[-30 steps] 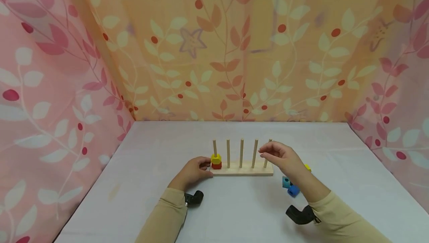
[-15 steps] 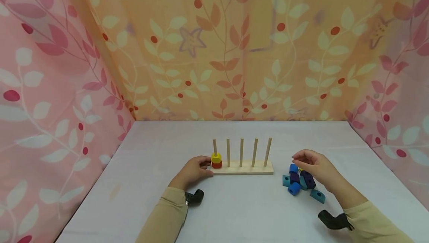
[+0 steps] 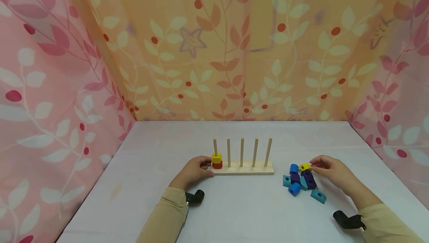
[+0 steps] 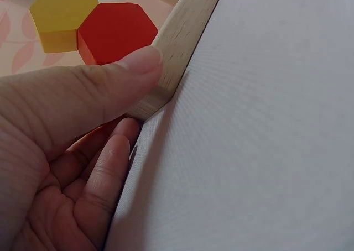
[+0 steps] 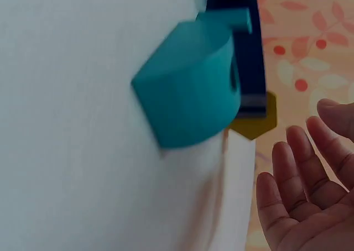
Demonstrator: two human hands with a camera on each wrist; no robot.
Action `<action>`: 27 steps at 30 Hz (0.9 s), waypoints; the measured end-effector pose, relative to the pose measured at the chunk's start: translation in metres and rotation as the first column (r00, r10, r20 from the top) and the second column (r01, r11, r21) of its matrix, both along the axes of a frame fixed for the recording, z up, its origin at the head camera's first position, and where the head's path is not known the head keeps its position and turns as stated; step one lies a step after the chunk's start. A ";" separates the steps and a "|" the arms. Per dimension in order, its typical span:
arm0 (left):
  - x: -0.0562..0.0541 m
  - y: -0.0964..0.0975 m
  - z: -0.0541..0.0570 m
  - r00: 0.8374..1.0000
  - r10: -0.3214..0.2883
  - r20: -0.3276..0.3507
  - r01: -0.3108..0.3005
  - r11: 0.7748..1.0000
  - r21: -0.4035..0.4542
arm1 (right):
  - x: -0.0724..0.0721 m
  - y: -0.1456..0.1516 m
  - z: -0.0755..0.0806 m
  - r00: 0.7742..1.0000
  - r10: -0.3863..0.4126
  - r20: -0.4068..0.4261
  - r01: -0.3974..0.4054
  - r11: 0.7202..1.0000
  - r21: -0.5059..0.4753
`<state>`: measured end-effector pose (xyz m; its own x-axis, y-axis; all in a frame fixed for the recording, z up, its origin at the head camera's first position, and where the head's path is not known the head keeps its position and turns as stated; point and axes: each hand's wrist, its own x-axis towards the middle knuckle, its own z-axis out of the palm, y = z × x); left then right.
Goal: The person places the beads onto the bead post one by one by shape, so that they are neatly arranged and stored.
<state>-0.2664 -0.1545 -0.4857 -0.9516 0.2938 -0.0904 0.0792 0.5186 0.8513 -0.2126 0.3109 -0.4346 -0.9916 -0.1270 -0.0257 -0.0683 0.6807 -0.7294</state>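
My left hand (image 3: 191,171) grips the left end of a wooden peg board (image 3: 244,171) with several upright pegs. In the left wrist view its thumb (image 4: 124,77) lies on the board's edge while the other fingers bend at the end. On the leftmost peg, a yellow hexagonal block (image 3: 216,157) sits above a red hexagonal block (image 3: 217,165). My right hand (image 3: 335,172) is beside a loose yellow block (image 3: 305,166), fingertips close to it. The right wrist view shows those fingers (image 5: 301,151) loosely extended, apart from that block (image 5: 257,124), and holding nothing.
Next to the yellow block lie purple blocks (image 3: 308,180), blue blocks (image 3: 294,189) and teal blocks (image 3: 318,196) in a loose cluster on the white table (image 3: 234,213). Patterned cloth (image 3: 214,68) stands behind the table and along both sides.
My right hand has moved from the board's right-hand pegs rightward and down to the yellow block, uncovering the loose blocks. The left hand stays on the board's end.
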 end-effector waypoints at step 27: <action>-0.001 0.000 -0.002 1.000 0.003 -0.002 -0.003 1.000 0.000 | -0.027 0.001 -0.009 0.991 0.017 0.135 -0.037 0.988 0.152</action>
